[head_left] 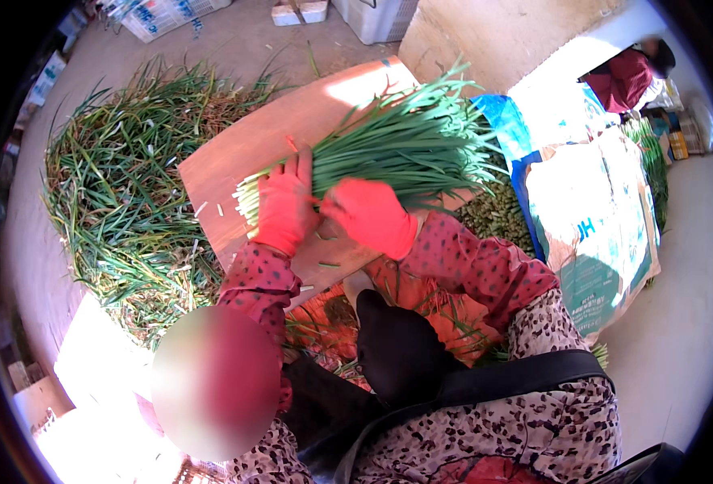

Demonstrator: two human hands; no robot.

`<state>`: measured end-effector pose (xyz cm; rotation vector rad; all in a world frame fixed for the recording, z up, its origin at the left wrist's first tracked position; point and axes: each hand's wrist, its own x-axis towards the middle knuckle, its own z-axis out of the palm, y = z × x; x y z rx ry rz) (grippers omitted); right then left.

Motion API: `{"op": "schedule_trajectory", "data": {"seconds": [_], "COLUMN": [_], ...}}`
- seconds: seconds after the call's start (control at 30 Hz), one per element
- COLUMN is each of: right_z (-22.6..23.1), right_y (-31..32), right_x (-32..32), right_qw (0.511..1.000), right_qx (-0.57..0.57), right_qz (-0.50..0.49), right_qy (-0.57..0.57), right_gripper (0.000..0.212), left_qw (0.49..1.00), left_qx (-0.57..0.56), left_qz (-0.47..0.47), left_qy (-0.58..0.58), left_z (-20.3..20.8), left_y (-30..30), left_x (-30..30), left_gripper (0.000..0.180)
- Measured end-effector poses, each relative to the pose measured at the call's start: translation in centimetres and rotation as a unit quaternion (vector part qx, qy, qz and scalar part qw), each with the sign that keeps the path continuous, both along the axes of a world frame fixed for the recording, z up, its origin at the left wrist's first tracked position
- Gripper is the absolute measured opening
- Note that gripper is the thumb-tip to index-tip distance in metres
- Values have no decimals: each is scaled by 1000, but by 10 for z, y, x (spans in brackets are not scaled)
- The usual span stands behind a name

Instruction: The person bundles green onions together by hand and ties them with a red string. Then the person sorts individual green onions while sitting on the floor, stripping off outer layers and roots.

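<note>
greens (405, 153) lie in a thick bunch across the board (251, 137), pale cut ends toward the board's left edge and dark leaf tips running out past its right edge. the left hand (285, 210), in a red glove, is over the board, laid on the bunch near its pale ends. its fingers are nearly straight and reach across the stems; how firmly it grips is hard to say. a thin red tie (292, 143) sticks up from the board just beyond those fingertips. the right hand (370, 216), also gloved in red, is over the board's near part, beside the near edge of the bunch. its fingers are curled in to the thumb, tips close to the left hand; blur there means i cannot tell whether they pinch anything. a few loose stem bits (329, 264) lie on the board near the hands. left of the board is a wide heap of loose leaves (130, 177). more stems (497, 216) are stacked at the board's right, with a big sack (590, 218) beyond them. beyond the board's far edge stands a pale crate (380, 20).
</note>
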<state>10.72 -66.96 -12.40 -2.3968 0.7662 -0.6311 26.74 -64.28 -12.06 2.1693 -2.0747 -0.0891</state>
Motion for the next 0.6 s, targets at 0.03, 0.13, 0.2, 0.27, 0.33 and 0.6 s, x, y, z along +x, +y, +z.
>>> {"op": "schedule_trajectory", "data": {"seconds": [0.03,0.13,0.2,0.27,0.33,0.6], "right_z": [6,5,-8,-21,-24,-29], "right_y": [-16,-63,-74,-72,-68,-62], "right_x": [6,28,37,40,47,26], "right_qw": [997,977,983,997,996,994], "right_qx": [-72,-189,-155,-41,13,-16], "right_qz": [-8,3,-14,-68,-84,-95], "right_qy": [3,-102,-100,15,-14,-47], "right_gripper": [15,16,17,21,21,21], "left_qw": [999,1000,993,968,938,944], "left_qx": [23,-24,-49,-41,7,207], "left_qz": [-1,-16,-24,-38,112,243], "left_qy": [23,-7,101,244,329,82], "left_z": [4,-5,-5,-4,2,-11], "left_y": [0,2,1,-3,-16,-101], "left_x": [-2,-5,0,17,42,19], "left_gripper": [100,97,86,77,48,32]}}
